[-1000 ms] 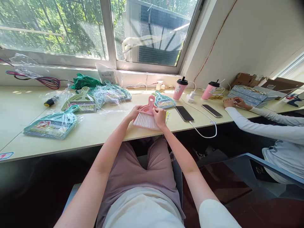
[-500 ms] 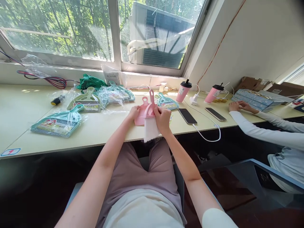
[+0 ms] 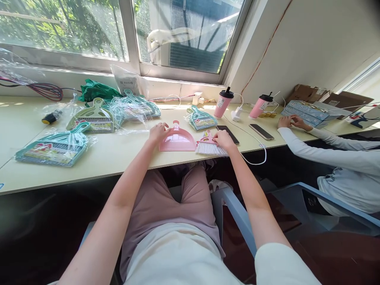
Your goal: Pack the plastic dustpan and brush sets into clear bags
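Pale, smooth boards make up the bench, set beneath a metal-framed window. The person's left hand touches the left side of a glossy pink dustpan, fingers bent; whether its grip is closed cannot be told. The right hand has its fingers closed on a pink hand brush, whose white bristles fan out at the front edge, just beside the dustpan. Both lie on the bench, handles toward the window. Behind the brush is a turquoise dustpan set; a dark phone lies partly behind the right hand. Farther right come two pink cups with black lids, another phone and a co-worker's hands near blue patterned boxes. Left of the left hand, a stretch of bare surface reaches toward crinkled plastic around turquoise sets and an olive-green set. Their printed labels are too small to read.
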Available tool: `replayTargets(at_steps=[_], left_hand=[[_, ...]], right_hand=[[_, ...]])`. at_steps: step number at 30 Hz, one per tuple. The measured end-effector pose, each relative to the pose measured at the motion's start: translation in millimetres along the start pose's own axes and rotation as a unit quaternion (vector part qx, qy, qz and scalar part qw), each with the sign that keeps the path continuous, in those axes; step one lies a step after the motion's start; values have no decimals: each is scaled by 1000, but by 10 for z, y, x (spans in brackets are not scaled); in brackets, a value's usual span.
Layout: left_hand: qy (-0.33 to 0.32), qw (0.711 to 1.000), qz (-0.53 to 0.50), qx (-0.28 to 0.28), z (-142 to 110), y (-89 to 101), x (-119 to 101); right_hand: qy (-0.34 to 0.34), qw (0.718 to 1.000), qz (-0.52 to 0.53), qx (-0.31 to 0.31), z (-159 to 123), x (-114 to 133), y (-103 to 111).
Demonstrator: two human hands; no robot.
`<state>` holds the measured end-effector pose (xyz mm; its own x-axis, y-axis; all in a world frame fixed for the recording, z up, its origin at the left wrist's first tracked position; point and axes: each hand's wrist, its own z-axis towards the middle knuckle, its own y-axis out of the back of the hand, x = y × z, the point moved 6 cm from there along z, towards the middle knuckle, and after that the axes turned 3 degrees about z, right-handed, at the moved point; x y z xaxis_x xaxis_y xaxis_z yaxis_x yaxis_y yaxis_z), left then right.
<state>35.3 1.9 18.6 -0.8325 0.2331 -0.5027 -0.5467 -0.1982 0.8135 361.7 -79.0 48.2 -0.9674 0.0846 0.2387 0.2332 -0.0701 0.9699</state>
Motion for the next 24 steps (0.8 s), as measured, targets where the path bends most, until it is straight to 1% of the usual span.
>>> replayTargets(at_steps=[1, 2, 4, 5, 7, 9, 10, 12, 14, 15, 16, 18, 20, 22, 24], left_hand=[[3, 1000, -12, -6, 1, 5, 13], [4, 1000, -21, -7, 3, 2, 29], [-4, 1000, -27, 3, 7, -26, 58], [-11, 999, -28, 11, 11, -45, 67], [-24, 999, -39, 20, 27, -69, 82], [-19, 997, -79, 2, 60, -49, 105], [-7, 994, -111, -14, 81, -25, 128], [42, 979, -194, -49, 125, 31, 208], [104, 950, -284, -79, 153, 71, 314], [131, 931, -327, -90, 159, 83, 363], [148, 912, -369, -98, 162, 91, 402], [154, 875, -448, -101, 161, 99, 435], [136, 841, -518, -79, 152, 90, 415], [110, 820, -560, -48, 130, 84, 362], [86, 815, -572, -27, 101, 88, 311]], right_hand=[[0, 1000, 19, -4, 26, -60, -33], [0, 999, 30, -24, 54, -109, -33], [-3, 997, 19, -79, 109, -185, 11], [-7, 996, 4, -92, 137, -218, 21], [-20, 997, -24, -74, 193, -280, -17], [-23, 998, -30, -45, 233, -329, -75], [-20, 999, -21, -42, 244, -349, -87], [-13, 998, 24, -57, 248, -388, -62], [-9, 990, 119, -78, 226, -423, 19], [3, 979, 186, -86, 208, -416, 73], [24, 961, 259, -90, 186, -378, 136], [91, 913, 388, -88, 141, -185, 262], [161, 869, 463, -73, 116, 163, 334], [197, 842, 498, -65, 148, 597, 309], [198, 828, 518, -87, 237, 1022, 206]])
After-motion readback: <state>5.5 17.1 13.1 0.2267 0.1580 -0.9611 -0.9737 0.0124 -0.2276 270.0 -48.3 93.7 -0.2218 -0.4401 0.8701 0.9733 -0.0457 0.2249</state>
